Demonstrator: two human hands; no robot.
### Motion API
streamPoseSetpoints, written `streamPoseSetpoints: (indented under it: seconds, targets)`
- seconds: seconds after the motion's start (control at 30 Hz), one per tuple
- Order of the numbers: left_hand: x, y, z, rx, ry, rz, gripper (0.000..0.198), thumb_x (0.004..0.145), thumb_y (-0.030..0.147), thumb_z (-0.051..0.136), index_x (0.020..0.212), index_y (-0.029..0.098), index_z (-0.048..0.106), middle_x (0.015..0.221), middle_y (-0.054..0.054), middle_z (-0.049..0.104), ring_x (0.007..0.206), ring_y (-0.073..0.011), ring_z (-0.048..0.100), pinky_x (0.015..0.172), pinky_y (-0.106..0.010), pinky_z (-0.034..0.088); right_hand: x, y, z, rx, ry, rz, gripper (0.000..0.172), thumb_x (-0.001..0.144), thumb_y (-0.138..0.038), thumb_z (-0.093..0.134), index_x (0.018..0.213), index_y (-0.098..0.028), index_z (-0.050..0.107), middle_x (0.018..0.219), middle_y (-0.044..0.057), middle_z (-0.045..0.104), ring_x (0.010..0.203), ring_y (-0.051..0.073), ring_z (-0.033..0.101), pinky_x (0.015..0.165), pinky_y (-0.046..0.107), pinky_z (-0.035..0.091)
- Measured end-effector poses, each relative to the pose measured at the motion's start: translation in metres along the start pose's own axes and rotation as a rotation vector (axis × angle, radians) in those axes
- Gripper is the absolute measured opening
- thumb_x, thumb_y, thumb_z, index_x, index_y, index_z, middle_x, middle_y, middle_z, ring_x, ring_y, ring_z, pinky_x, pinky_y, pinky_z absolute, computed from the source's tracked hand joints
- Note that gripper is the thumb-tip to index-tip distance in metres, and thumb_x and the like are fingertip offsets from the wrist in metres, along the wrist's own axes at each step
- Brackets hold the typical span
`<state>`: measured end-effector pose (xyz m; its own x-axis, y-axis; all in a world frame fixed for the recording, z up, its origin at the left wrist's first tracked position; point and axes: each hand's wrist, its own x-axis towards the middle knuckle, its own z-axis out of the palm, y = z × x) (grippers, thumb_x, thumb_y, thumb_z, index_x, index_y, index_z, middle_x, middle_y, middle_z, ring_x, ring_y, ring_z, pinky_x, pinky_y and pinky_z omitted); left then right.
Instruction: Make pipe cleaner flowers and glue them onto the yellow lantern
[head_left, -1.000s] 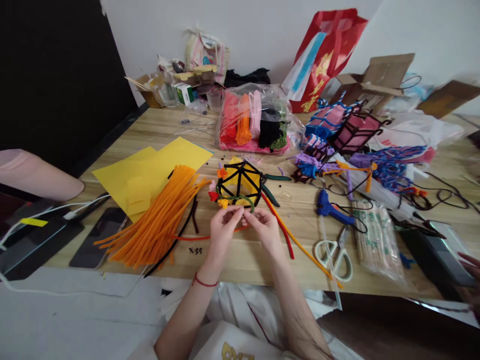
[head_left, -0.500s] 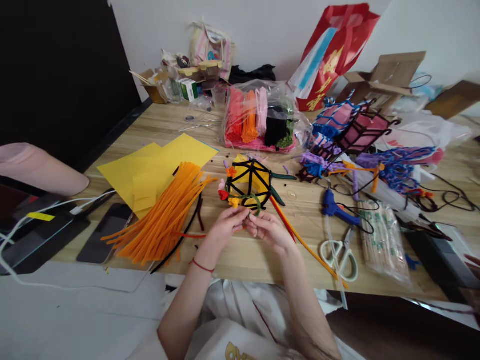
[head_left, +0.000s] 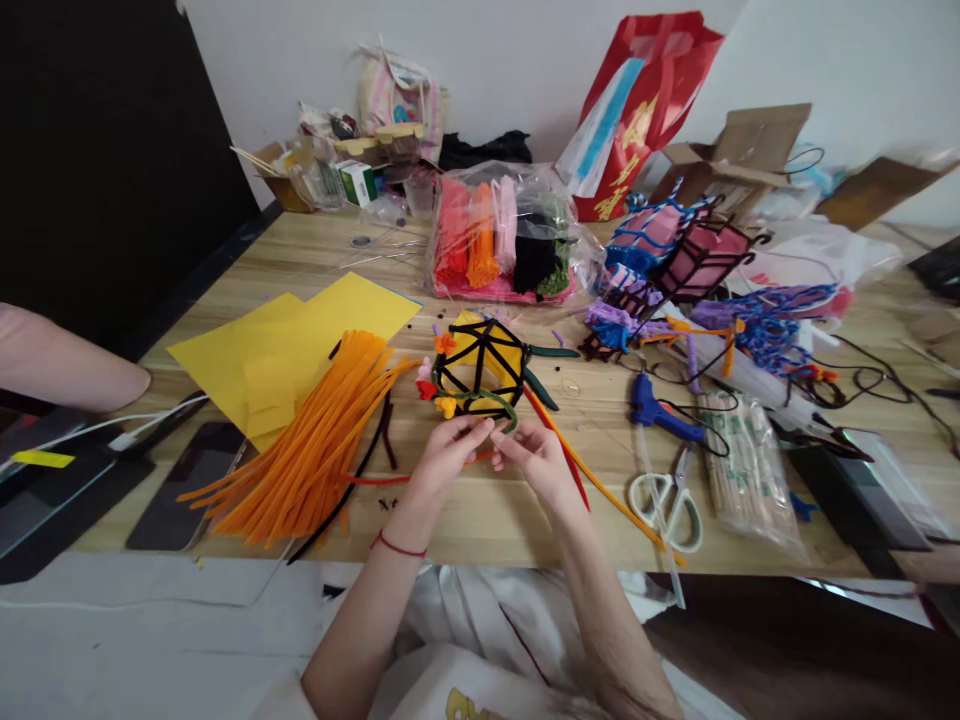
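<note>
A small lantern [head_left: 480, 368] of black pipe cleaners over yellow paper stands on the wooden table [head_left: 480, 510], with little orange, red and yellow flowers on its left side and a green stem curling along its near edge. My left hand [head_left: 444, 456] and my right hand [head_left: 534, 458] meet just in front of it, fingertips pinched together on the green stem's near end. Both hands are closed in a pinch. A red cord circles my left wrist.
Left of the hands lie a heap of orange pipe cleaners [head_left: 315, 430], yellow paper sheets [head_left: 285, 335], a phone [head_left: 187, 480] and another person's forearm [head_left: 67, 362]. To the right are a blue glue gun [head_left: 652, 405], scissors [head_left: 667, 500] and a packet of sticks [head_left: 739, 460]. A bag of coloured pipe cleaners [head_left: 502, 235] sits behind.
The view swayed slightly. My hands stayed pinched at the lantern's near edge, shifting only a little; the lantern has not moved.
</note>
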<state>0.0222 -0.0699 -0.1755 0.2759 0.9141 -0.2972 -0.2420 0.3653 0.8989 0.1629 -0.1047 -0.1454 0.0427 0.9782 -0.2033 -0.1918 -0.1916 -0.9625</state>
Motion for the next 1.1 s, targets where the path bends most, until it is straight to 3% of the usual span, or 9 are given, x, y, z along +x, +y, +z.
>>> streamPoseSetpoints:
  seconds: [0.2, 0.43, 0.6, 0.7, 0.77, 0.87, 0.97, 1.0, 1.1]
  targets:
    - [-0.003, -0.004, 0.009, 0.191, 0.104, 0.122, 0.034, 0.095, 0.037, 0.062, 0.122, 0.015, 0.061, 0.122, -0.01, 0.064, 0.105, -0.0225, 0.065, 0.089, -0.044, 0.057, -0.003, 0.011, 0.009, -0.117, 0.202, -0.16, 0.022, 0.075, -0.041, 0.077, 0.078, -0.021, 0.068, 0.067, 0.002, 0.069, 0.062, 0.018, 0.065, 0.062, 0.03, 0.052]
    - [-0.008, -0.011, 0.011, 0.266, 0.163, 0.239, 0.033, 0.096, 0.039, 0.061, 0.118, 0.014, 0.061, 0.113, -0.008, 0.066, 0.096, -0.0193, 0.066, 0.083, -0.04, 0.059, 0.001, 0.015, 0.014, -0.051, 0.148, -0.15, 0.033, 0.072, -0.051, 0.079, 0.079, -0.021, 0.067, 0.065, 0.001, 0.069, 0.061, 0.018, 0.065, 0.059, 0.03, 0.054]
    - [-0.005, 0.006, 0.008, 0.376, 0.118, 0.32, 0.029, 0.094, 0.044, 0.062, 0.094, 0.015, 0.067, 0.086, -0.004, 0.071, 0.075, -0.0159, 0.067, 0.069, -0.029, 0.057, 0.002, 0.012, 0.009, 0.003, 0.089, -0.111, 0.04, 0.068, -0.057, 0.081, 0.077, -0.02, 0.068, 0.062, 0.0, 0.068, 0.055, 0.016, 0.063, 0.057, 0.03, 0.054]
    - [-0.023, 0.02, 0.006, 0.495, 0.127, 0.357, 0.028, 0.095, 0.043, 0.057, 0.095, 0.019, 0.071, 0.08, -0.003, 0.074, 0.069, -0.0165, 0.068, 0.063, -0.027, 0.055, 0.004, 0.01, 0.006, 0.029, 0.066, -0.086, 0.041, 0.067, -0.057, 0.082, 0.075, -0.019, 0.068, 0.062, 0.0, 0.068, 0.052, 0.015, 0.061, 0.056, 0.029, 0.054]
    - [-0.049, 0.029, -0.003, 0.595, 0.195, 0.378, 0.021, 0.091, 0.039, 0.062, 0.101, 0.022, 0.072, 0.09, -0.003, 0.076, 0.071, -0.0171, 0.069, 0.063, -0.028, 0.054, 0.005, 0.009, 0.005, 0.042, 0.065, -0.075, 0.041, 0.066, -0.056, 0.083, 0.074, -0.019, 0.068, 0.061, 0.0, 0.068, 0.052, 0.014, 0.061, 0.055, 0.028, 0.053]
    - [-0.101, 0.045, -0.039, 0.73, 0.437, 0.437, 0.02, 0.09, 0.039, 0.064, 0.101, 0.025, 0.071, 0.093, -0.003, 0.075, 0.074, -0.0187, 0.068, 0.067, -0.031, 0.054, 0.007, 0.009, 0.003, 0.056, 0.062, -0.064, 0.04, 0.066, -0.054, 0.085, 0.076, -0.019, 0.069, 0.061, 0.0, 0.067, 0.052, 0.014, 0.061, 0.056, 0.028, 0.052]
    - [-0.146, 0.064, -0.107, 0.876, 0.793, 0.534, 0.022, 0.089, 0.039, 0.063, 0.104, 0.025, 0.068, 0.11, -0.007, 0.071, 0.096, -0.0265, 0.065, 0.087, -0.043, 0.052, 0.008, 0.01, 0.003, 0.062, 0.061, -0.06, 0.037, 0.068, -0.051, 0.085, 0.08, -0.019, 0.07, 0.06, -0.001, 0.067, 0.052, 0.013, 0.06, 0.057, 0.028, 0.051]
    - [-0.155, 0.069, -0.134, 1.061, 0.955, 0.56, 0.026, 0.09, 0.043, 0.058, 0.107, 0.026, 0.068, 0.11, -0.006, 0.071, 0.091, -0.0274, 0.064, 0.086, -0.046, 0.052, 0.008, 0.01, 0.003, 0.064, 0.061, -0.061, 0.036, 0.069, -0.05, 0.085, 0.081, -0.019, 0.07, 0.06, -0.001, 0.066, 0.052, 0.013, 0.06, 0.058, 0.028, 0.051]
    - [-0.164, 0.073, -0.207, 1.405, 0.924, 0.565, 0.04, 0.092, 0.049, 0.047, 0.122, 0.028, 0.063, 0.119, -0.008, 0.071, 0.107, -0.0351, 0.063, 0.101, -0.06, 0.044, 0.008, 0.012, 0.003, 0.07, 0.06, -0.062, 0.033, 0.071, -0.048, 0.084, 0.082, -0.02, 0.07, 0.061, -0.001, 0.066, 0.053, 0.013, 0.059, 0.058, 0.028, 0.05]
